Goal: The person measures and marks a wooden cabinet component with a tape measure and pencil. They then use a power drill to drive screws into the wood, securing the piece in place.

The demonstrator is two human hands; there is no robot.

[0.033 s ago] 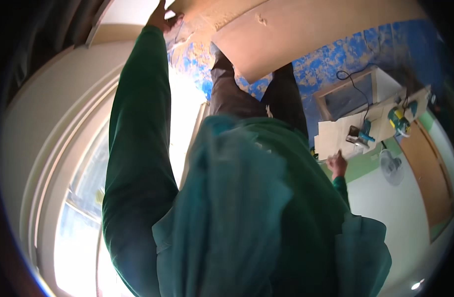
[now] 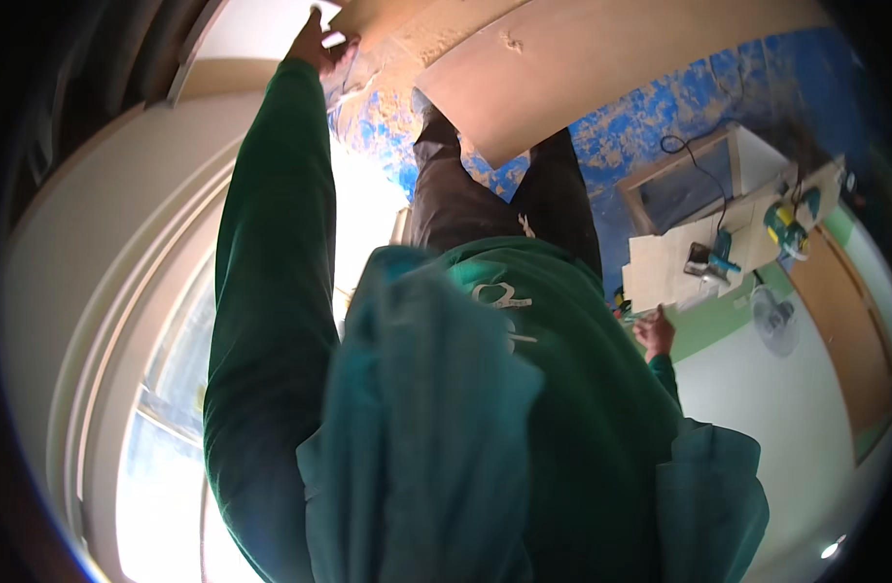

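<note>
My left hand reaches to the far left, its fingers spread beside the edge of a light-brown wooden board. Whether the fingertips touch that board cannot be made out. Across my legs, further to the right, lies a large thin wooden sheet with a pointed near corner. My right hand is held out on the right, fingers curled and one fingertip raised. What it holds, if anything, is too small to tell. It is nearest a pale panel carrying a teal power tool with a metal base.
A yellow and green power tool lies further right, with dark cords around. Past the panel are a wooden frame and a blue floor covering strewn with sawdust. A fan and a wooden door stand right; a bright window is left.
My right hand has shifted slightly down and left in the picture. My left hand stays by the board with its fingers spread. The view has moved a little.
</note>
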